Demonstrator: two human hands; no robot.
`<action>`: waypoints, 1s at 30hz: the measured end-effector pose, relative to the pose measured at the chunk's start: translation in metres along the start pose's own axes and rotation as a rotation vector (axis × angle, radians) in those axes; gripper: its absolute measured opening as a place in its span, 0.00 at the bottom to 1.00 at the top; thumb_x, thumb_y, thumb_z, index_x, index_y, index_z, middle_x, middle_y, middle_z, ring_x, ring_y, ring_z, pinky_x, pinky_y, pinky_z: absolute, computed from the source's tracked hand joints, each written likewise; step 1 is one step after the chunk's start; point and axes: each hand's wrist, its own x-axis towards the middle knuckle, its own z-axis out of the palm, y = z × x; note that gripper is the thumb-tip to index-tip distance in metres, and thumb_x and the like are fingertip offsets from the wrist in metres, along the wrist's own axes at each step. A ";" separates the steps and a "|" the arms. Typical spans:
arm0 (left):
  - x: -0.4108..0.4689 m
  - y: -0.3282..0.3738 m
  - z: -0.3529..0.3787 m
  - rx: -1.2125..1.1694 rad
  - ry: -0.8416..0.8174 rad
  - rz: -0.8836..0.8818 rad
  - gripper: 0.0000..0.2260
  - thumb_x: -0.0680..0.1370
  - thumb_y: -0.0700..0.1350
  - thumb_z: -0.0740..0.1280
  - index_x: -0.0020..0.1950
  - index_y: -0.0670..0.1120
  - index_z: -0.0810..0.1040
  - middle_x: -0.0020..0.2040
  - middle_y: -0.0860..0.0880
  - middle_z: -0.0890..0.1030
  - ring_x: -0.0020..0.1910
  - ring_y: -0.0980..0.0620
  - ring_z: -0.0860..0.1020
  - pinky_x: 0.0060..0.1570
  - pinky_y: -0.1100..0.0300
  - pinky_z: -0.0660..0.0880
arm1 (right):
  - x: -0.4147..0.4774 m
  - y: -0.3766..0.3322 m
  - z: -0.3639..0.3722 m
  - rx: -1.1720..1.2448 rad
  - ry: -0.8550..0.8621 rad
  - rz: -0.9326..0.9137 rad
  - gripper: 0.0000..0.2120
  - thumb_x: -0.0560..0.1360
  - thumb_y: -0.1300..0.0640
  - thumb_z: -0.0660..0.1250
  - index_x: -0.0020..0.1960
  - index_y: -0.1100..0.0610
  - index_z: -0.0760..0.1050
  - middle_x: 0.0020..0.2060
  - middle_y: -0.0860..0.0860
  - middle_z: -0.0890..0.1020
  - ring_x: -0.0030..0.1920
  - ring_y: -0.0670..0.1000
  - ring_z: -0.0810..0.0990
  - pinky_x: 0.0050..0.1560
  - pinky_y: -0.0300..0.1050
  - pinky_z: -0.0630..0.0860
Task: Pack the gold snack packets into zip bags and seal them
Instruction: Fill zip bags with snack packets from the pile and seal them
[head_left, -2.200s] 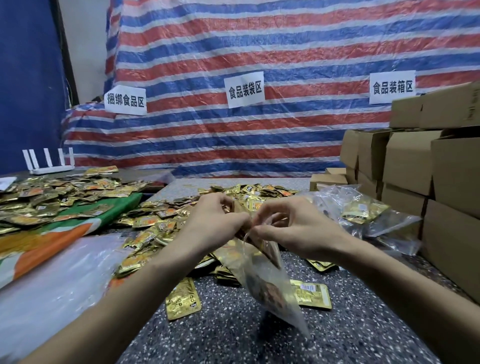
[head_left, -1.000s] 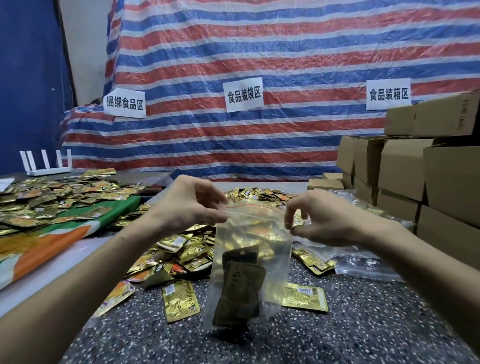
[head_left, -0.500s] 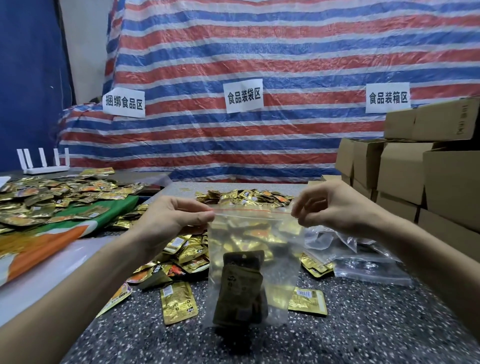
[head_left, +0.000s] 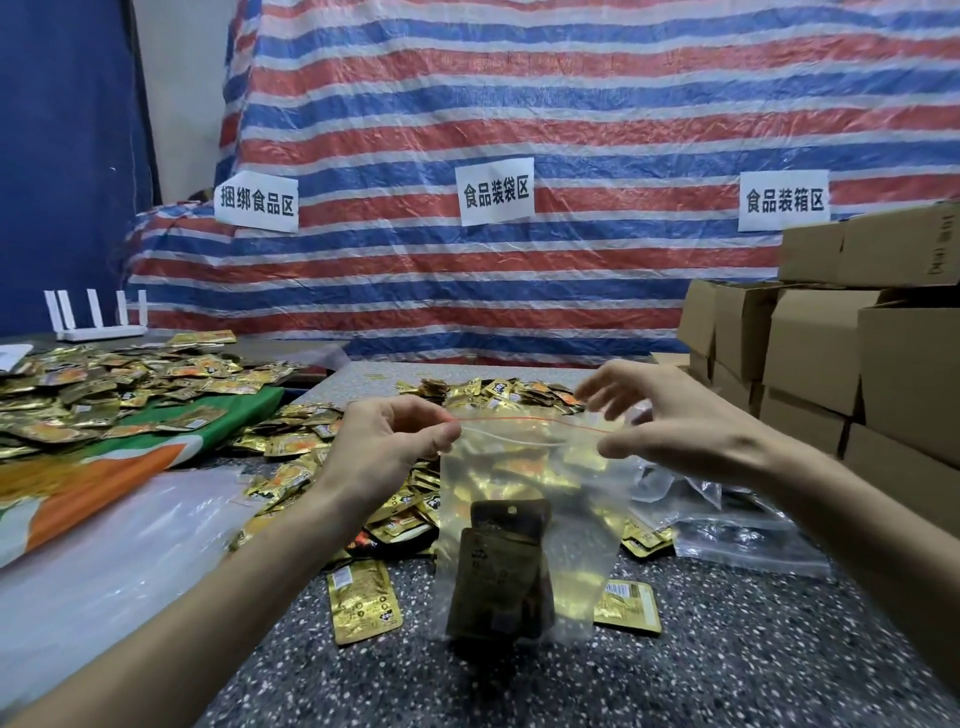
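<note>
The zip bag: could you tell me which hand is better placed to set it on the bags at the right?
Probably the left hand: it pinches the top left corner of the bag. The right hand sits nearer those bags, but its fingers are spread and blurred, its hold unclear.

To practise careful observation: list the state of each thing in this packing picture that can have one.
zip bag: held up, bagged packets inside, seal unclear
left grip: pinches bag's top left corner
right grip: at top right corner, blurred, hold unclear
loose gold snack packets: heaped on table
cardboard boxes: stacked
</note>
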 end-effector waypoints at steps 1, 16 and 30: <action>-0.001 0.001 0.002 -0.004 -0.012 0.015 0.03 0.73 0.40 0.74 0.41 0.47 0.85 0.40 0.47 0.86 0.40 0.54 0.83 0.40 0.65 0.77 | 0.003 -0.006 0.002 -0.039 -0.028 -0.042 0.25 0.66 0.45 0.71 0.62 0.47 0.74 0.55 0.42 0.78 0.53 0.38 0.76 0.48 0.35 0.72; -0.007 0.006 0.008 -0.013 -0.047 0.078 0.02 0.75 0.39 0.73 0.44 0.45 0.85 0.43 0.46 0.86 0.46 0.48 0.84 0.45 0.60 0.79 | 0.041 -0.056 0.043 -0.118 -0.048 -0.278 0.03 0.74 0.53 0.74 0.41 0.50 0.83 0.39 0.47 0.83 0.41 0.46 0.81 0.41 0.48 0.80; -0.008 0.001 0.028 -0.060 0.082 0.114 0.05 0.75 0.38 0.73 0.41 0.46 0.84 0.37 0.45 0.84 0.38 0.49 0.82 0.40 0.57 0.81 | 0.031 -0.040 0.032 -0.046 -0.070 -0.174 0.06 0.74 0.51 0.74 0.39 0.47 0.81 0.36 0.44 0.81 0.35 0.39 0.75 0.33 0.31 0.69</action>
